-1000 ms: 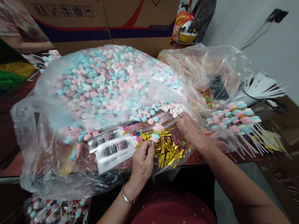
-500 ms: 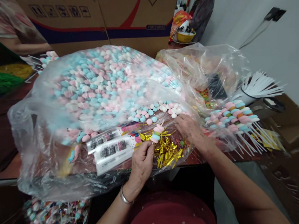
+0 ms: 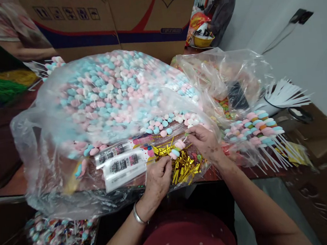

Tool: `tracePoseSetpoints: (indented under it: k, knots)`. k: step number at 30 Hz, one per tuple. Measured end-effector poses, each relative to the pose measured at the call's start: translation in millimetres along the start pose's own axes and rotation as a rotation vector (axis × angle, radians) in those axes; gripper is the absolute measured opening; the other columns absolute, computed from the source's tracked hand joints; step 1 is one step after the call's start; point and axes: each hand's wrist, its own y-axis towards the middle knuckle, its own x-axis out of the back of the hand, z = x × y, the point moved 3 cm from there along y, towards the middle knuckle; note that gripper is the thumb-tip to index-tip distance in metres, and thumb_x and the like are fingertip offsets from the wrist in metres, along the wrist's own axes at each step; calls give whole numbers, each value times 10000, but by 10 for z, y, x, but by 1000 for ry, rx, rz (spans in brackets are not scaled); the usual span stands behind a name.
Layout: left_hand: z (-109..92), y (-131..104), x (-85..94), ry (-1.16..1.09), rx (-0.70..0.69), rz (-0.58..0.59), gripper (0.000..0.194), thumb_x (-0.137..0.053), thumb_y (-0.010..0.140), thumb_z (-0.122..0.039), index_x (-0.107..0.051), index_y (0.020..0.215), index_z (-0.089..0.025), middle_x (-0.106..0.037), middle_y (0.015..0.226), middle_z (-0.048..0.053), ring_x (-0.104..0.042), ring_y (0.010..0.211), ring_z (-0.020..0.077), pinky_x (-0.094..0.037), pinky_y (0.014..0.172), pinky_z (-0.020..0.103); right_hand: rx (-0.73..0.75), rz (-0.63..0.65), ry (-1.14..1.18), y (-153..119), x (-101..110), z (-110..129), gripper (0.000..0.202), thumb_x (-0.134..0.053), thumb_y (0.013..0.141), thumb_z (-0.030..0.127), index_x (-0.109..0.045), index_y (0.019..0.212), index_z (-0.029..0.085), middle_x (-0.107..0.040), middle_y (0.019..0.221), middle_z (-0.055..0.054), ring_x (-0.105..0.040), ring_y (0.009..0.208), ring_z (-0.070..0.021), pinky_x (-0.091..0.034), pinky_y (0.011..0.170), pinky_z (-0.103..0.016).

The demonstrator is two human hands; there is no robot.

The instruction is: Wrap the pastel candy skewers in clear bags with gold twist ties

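Note:
My left hand (image 3: 158,177) is closed round the stick of a marshmallow skewer (image 3: 177,149), threaded with pink, blue and white pieces and something green between them. At the skewer's upper tip, the thumb and fingers of my right hand (image 3: 204,139) pinch a small green piece of candy (image 3: 186,135). Beneath the skewer lies a pile of gold twist ties (image 3: 185,168), with small coloured candy rings (image 3: 197,157) beside it. Loose marshmallows (image 3: 163,133) spill from the mouth of a big clear bag (image 3: 114,92) just behind my hands.
Printed plastic sleeves (image 3: 124,164) lie left of the ties. Finished skewers (image 3: 258,128) are stacked at right, near white sticks (image 3: 285,93) in a container. A large cardboard box (image 3: 113,23) stands behind. More wrapped skewers (image 3: 62,240) sit low at left. Other people are at the back.
My right hand has come up and left from the loose marshmallows to the skewer's tip, now with a green piece in its fingers. The skewer has shifted slightly right and tilted.

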Motion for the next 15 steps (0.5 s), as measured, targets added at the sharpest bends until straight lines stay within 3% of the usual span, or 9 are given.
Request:
tracePoseSetpoints:
  k: [7,15]
  knots:
    - [8,3,-12,29,8,-16,280,-448,896,-272,-705,854,-170,-649,618,14,-552,547,134,-398,561,229,209,-36,-303,-71,17,184,207,-459,855,163,-651,928,188,-652,930,-76,-603,901,-184,-488,845,-323]
    - [7,-3,-10,25,27,3,281,-444,902,-280,-703,866,-177,-648,627,10,-558,558,132,-400,568,225,113,-79,-200,-125,-1,100,177,-499,818,162,-648,907,200,-658,915,-51,-610,884,-179,-497,818,-317]
